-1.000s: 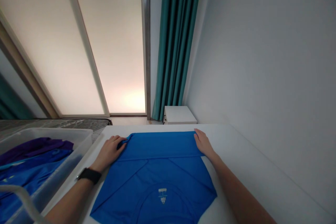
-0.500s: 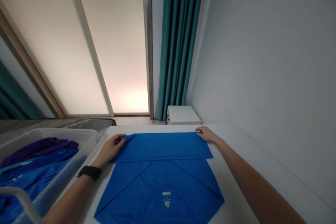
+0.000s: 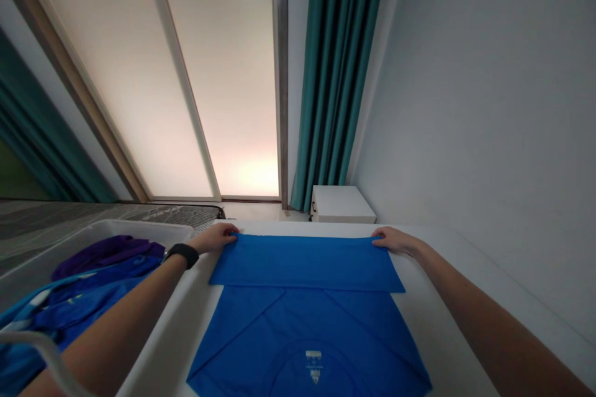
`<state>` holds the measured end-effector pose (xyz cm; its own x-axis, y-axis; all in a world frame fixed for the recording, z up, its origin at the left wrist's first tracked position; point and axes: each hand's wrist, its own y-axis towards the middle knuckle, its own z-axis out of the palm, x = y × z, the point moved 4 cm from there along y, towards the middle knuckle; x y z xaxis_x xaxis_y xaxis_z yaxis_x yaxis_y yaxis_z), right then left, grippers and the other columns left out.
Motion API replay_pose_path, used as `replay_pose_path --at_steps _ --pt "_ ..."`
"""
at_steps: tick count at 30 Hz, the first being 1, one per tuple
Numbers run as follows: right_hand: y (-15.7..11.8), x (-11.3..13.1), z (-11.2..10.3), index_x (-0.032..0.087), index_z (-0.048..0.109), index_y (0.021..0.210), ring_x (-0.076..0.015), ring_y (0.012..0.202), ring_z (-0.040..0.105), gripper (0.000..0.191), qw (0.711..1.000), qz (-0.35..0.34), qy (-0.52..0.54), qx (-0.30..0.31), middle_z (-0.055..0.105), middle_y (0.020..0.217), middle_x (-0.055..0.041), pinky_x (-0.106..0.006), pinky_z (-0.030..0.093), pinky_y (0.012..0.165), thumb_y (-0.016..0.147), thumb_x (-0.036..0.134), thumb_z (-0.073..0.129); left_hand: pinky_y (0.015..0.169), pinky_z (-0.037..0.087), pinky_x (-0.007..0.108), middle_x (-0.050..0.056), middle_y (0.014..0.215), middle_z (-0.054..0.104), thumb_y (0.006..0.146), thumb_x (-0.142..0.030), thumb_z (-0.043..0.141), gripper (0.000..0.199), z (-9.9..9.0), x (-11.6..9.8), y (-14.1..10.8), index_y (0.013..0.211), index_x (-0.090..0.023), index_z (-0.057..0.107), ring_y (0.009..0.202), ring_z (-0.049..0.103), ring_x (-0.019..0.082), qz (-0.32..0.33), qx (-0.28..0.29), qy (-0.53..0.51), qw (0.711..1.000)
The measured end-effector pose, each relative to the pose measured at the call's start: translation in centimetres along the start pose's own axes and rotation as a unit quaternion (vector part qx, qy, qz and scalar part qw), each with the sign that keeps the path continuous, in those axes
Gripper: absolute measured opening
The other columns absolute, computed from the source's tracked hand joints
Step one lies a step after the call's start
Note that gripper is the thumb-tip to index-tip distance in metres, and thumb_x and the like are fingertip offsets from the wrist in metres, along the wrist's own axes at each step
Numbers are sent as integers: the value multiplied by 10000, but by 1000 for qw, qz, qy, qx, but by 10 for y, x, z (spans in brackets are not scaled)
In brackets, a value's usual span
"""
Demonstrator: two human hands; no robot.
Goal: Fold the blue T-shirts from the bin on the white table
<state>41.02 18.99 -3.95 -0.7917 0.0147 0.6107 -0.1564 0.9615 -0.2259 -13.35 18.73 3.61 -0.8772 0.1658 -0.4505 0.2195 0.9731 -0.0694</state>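
A blue T-shirt [image 3: 298, 316] lies partly folded on the white table [image 3: 447, 260]. Its far part is turned over into a flat band across the body, and pale print shows at the neckline near me. At the far left corner of the band, my left hand [image 3: 218, 237], with a black band on the wrist, pinches the fabric. My right hand [image 3: 393, 240] grips the far right corner between thumb and fingers. The far edge runs fairly straight from one hand to the other.
Left of the table stands a translucent plastic bin [image 3: 144, 226] with purple and blue clothes [image 3: 107, 260] in it. A white cabinet [image 3: 342, 201] is beyond the table, by a green curtain [image 3: 339, 74]. A pale wall [image 3: 488, 105] rises on the right.
My left hand has moved to the band's far corner, and the left end of the band now lies flatter. The view has turned slightly left. My right hand stays at its corner.
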Motion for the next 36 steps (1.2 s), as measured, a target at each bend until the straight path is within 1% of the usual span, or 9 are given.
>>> replay_pose_path --at_steps 5,9,12,16,20,23,26,30,36 --pt "-4 1 0 161 641 640 -102 469 459 112 999 46 14 25 516 475 52 -219 322 467 643 260 695 661 475 289 36 710 686 602 -386 630 234 0 7 3 716 -194 697 717 641 225 -27 20 -30 999" --pt "-14 5 -3 169 623 720 -79 383 390 97 996 73 48 9 446 418 80 -204 277 402 696 247 676 421 382 258 -20 460 546 636 -396 600 245 4 10 -1 744 -180 645 441 543 179 -72 37 -60 995" --pt "-24 8 -5 174 608 845 -75 334 370 126 992 91 89 -6 432 401 89 -185 273 356 769 269 641 352 323 231 -47 388 496 654 -394 614 251 6 7 -8 780 -177 613 357 494 160 -99 50 -136 984" --pt "-37 14 -4 168 574 1016 -122 414 568 222 980 115 160 -14 607 562 7 -196 435 380 845 307 599 394 440 240 -9 466 610 639 -341 689 254 9 -2 -17 793 -175 576 416 598 181 -147 48 -274 949" --pt "-47 20 4 166 525 1121 -229 669 726 307 932 146 328 -41 693 935 -116 -320 603 529 841 228 634 482 541 291 26 534 656 688 -299 705 264 14 -10 -20 844 -171 535 498 678 222 -187 20 -334 924" --pt "-47 24 7 161 504 1128 -235 710 732 271 911 135 382 -78 678 1024 -145 -355 625 581 875 193 598 506 561 318 12 558 644 753 -237 657 227 14 -14 -16 890 -174 488 539 696 238 -179 -28 -350 919" --pt "-42 28 9 163 487 1123 -208 723 728 216 904 106 395 -125 670 1044 -144 -325 625 599 912 174 537 557 571 322 -7 620 636 803 -208 610 194 13 -19 -11 909 -181 449 604 710 226 -159 -67 -360 917" --pt "-35 29 12 164 476 1127 -180 710 721 195 901 96 392 -159 675 1017 -132 -276 607 566 933 150 467 613 562 300 -16 680 626 847 -207 548 130 18 -22 -7 886 -193 424 677 714 204 -133 -102 -371 914" --pt "-30 32 8 170 477 1123 -186 710 720 198 900 86 388 -181 671 1047 -137 -255 581 507 925 178 479 572 544 281 -55 657 569 837 -203 532 138 20 -24 -4 871 -217 399 647 706 189 -117 -126 -379 909"
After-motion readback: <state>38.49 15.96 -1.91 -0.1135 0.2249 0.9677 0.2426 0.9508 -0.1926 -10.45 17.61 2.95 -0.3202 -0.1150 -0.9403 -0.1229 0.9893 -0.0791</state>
